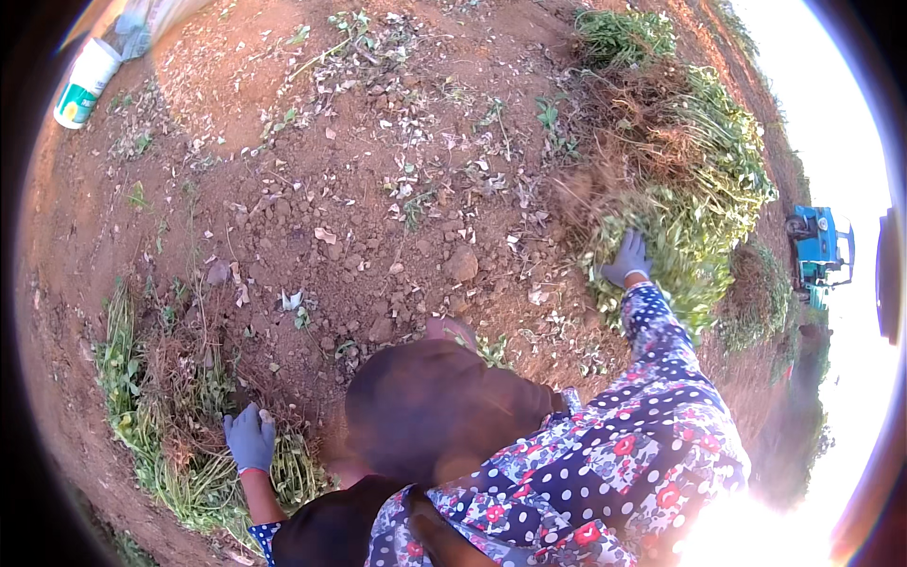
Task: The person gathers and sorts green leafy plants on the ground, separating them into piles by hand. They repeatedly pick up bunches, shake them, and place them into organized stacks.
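My right hand point(627, 259), in a grey-blue glove, rests with fingers apart on the leafy tops of a long heap of uprooted plants point(708, 149). The foliage around it is blurred, while brown roots face the bare-soil side of the heap. My left hand point(251, 436), gloved alike, is at a smaller pile of uprooted plants point(170, 418) at the lower left. Its fingertips are by the tangled roots; whether they grip any stem is unclear. Between the hands are my legs, under blurred dark brown cloth point(439, 404).
Reddish soil point(397, 283) with clods and dry leaves spreads before me. A white and green bucket point(86, 83) lies at the upper left beside pale sheeting point(142, 28). Another plant heap point(757, 298) and a blue tractor point(822, 244) stand off to the right. Sun glare whitens the lower right.
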`<state>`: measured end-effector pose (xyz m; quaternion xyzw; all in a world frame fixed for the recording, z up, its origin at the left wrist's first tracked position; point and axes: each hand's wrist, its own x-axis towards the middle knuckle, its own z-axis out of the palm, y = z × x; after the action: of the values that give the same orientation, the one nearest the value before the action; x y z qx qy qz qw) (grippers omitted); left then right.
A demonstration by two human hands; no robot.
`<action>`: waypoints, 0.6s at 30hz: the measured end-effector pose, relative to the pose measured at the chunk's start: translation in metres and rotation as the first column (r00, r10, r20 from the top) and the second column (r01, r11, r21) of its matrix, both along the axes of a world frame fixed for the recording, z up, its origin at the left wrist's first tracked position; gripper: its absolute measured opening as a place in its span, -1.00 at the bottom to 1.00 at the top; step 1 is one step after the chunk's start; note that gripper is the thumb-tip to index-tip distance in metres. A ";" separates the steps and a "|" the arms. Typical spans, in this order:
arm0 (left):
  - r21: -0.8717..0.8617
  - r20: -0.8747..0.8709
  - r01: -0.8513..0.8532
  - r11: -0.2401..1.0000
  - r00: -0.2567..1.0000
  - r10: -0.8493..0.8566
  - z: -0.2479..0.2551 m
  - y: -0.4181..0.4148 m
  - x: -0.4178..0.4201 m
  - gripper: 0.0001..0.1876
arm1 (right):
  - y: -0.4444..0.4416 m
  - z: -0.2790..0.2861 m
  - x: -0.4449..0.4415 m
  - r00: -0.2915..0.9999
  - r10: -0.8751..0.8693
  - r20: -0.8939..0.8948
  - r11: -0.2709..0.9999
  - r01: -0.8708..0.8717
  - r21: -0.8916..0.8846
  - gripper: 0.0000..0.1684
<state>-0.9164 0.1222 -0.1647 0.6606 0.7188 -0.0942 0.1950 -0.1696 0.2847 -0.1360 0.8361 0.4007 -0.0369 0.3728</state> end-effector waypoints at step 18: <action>0.087 0.509 -0.397 0.913 0.806 0.302 0.130 -0.028 -0.021 -0.61 | 0.080 0.126 -0.334 0.776 -0.002 -0.630 0.330 -0.595 -0.733 -0.50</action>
<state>-0.9374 0.0943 -0.0342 0.5339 0.7617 0.1812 0.3191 -0.5039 0.3643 -0.0100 0.3516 0.5508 -0.4035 0.6404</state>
